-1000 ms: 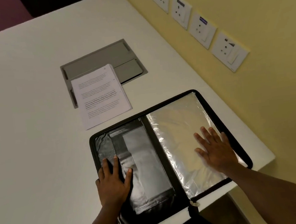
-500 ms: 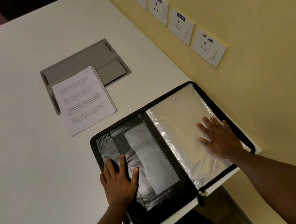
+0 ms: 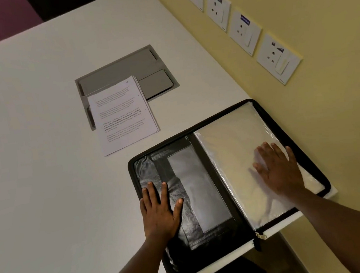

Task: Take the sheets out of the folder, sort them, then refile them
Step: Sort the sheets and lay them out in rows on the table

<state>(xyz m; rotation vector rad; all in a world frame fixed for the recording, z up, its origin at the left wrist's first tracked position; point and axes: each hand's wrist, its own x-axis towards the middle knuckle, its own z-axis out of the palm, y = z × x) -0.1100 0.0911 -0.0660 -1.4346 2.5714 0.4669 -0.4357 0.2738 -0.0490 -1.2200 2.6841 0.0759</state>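
two bare hands lie flat on an open black zip folder [image 3: 198, 132] that sits at the lower right of the frame, on the near right corner of a white worktop [image 3: 33, 150], with part of its lower edge reaching past the worktop's rim. the left hand [image 3: 160, 211] presses palm down on the folder's left half, its fingers [image 3: 151, 194] spread and straight, resting on the dark inner cover just beside a clear pocket [image 3: 199, 185]; it grips nothing. the right hand [image 3: 281, 170] lies palm down on the right half, fingers spread wide over a stack of clear plastic sleeves [image 3: 226, 145] that look pale and shiny; it too is open and has hold of nothing, only resting on the top sleeve. a zip pull [image 3: 260, 236] hangs at the folder's near edge, at the foot of the spine. the sheets [image 3: 122, 113] lie out of the folder in a neat pile of printed pages toward the middle of the frame, above and left of the folder and apart from it, text side up, slightly turned. the pile partly covers a grey hatch [image 3: 124, 71] set flush into the worktop. along the yellow wall [image 3: 325, 100] at the upper right runs a row of white wall sockets [image 3: 243, 31], some with small dark labels. a dark purple surface shows at the upper left corner beyond the worktop's far edge.
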